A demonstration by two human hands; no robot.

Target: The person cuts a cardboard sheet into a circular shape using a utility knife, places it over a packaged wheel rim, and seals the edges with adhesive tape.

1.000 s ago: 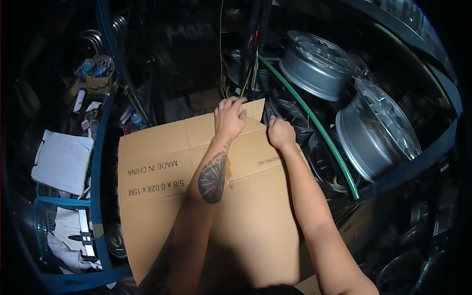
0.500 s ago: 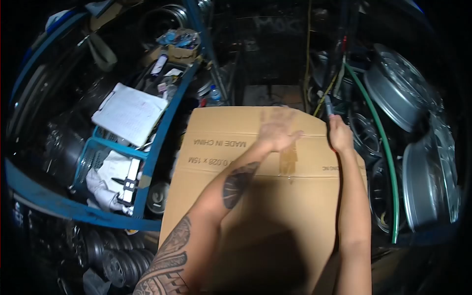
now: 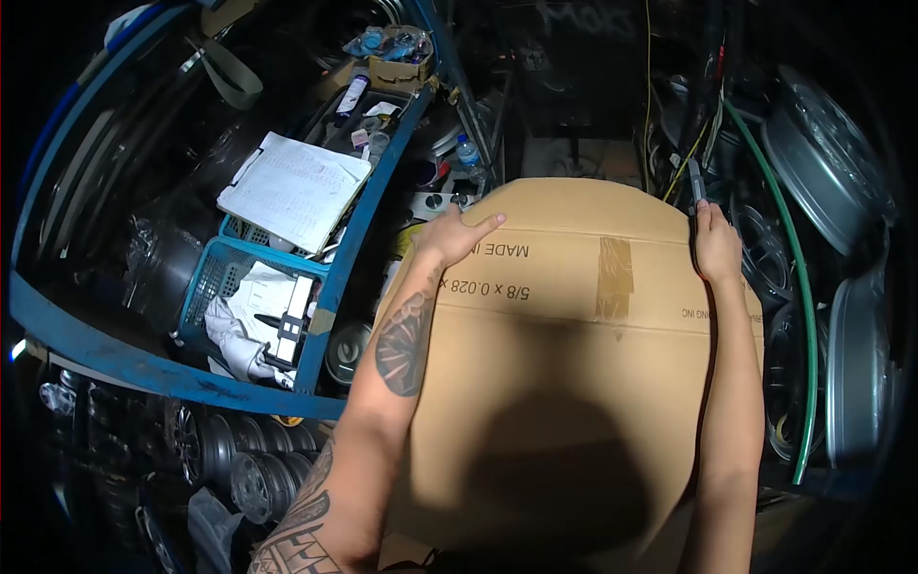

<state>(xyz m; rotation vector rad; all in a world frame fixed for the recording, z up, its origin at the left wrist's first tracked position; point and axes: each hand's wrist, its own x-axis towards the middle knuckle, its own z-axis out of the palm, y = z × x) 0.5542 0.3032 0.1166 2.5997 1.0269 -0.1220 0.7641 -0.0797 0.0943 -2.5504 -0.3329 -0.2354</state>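
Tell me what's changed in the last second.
The left hand moved leftward across the cardboard, from beside the right hand to the left edge, fully uncovering the brown tape. The right hand's utility knife is now visible. The view swung left; clipboard and wheel rims stayed put.

Cardboard (image 3: 564,359) between basket (image 3: 225,275), left, and wheels (image 3: 854,373), right

A blue-framed shelf (image 3: 172,378) stood left of the left hand (image 3: 449,236). A blue basket (image 3: 196,297) sat at its near corner, a clipboard (image 3: 294,191) overlapping it; farther forward than that hand stood a small cardboard box (image 3: 397,73). Right of the right hand (image 3: 719,247), silver wheel rims (image 3: 854,378) rested on a mostly hidden rack (image 3: 846,481).
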